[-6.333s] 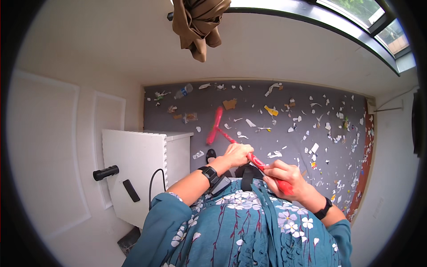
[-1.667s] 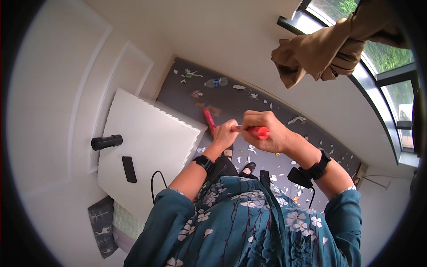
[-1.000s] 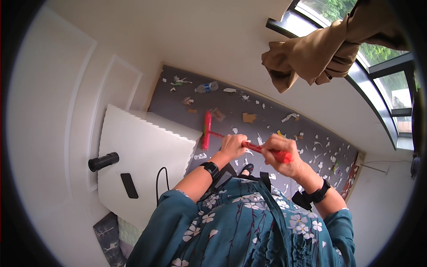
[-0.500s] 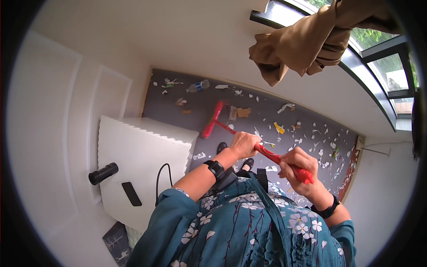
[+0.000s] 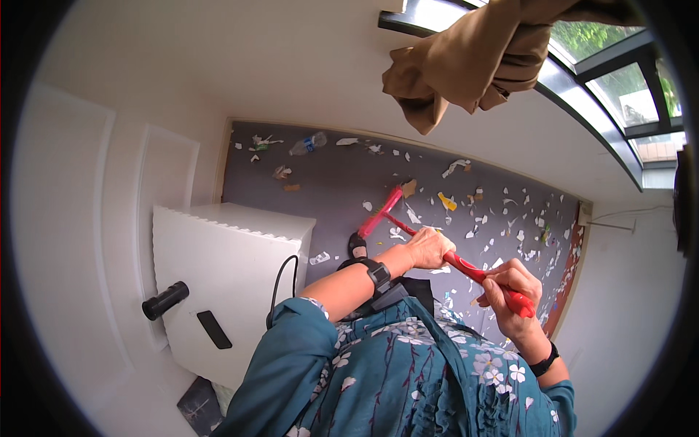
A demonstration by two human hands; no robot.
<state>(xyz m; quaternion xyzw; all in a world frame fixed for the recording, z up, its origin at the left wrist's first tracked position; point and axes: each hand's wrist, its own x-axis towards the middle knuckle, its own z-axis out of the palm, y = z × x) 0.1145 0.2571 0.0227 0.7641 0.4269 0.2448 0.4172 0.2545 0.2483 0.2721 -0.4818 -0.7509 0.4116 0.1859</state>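
A red broom (image 5: pixel 470 268) slants across the grey floor in front of me. Its pinkish-red head (image 5: pixel 380 212) is down among paper scraps, beside a piece of brown cardboard (image 5: pixel 409 188). My left hand (image 5: pixel 429 248) is wrapped round the handle partway down. Nearer the top end, my right hand (image 5: pixel 512 291) grips the same handle with fingers curled about it. Torn white scraps lie scattered on the floor, along with a yellow piece (image 5: pixel 447 202) to the right of the broom head.
A white cabinet or table (image 5: pixel 240 284) with a scalloped edge stands at left, holding a black cylinder (image 5: pixel 166 300) and a dark phone-like slab (image 5: pixel 214 330). A plastic bottle (image 5: pixel 308 143) lies by the far wall. Brown curtain cloth (image 5: pixel 466 69) hangs by the window at upper right.
The broom head has swept right and nearer to me, to beside the cardboard. Both hands have shifted right and slightly nearer, keeping hold of the handle.
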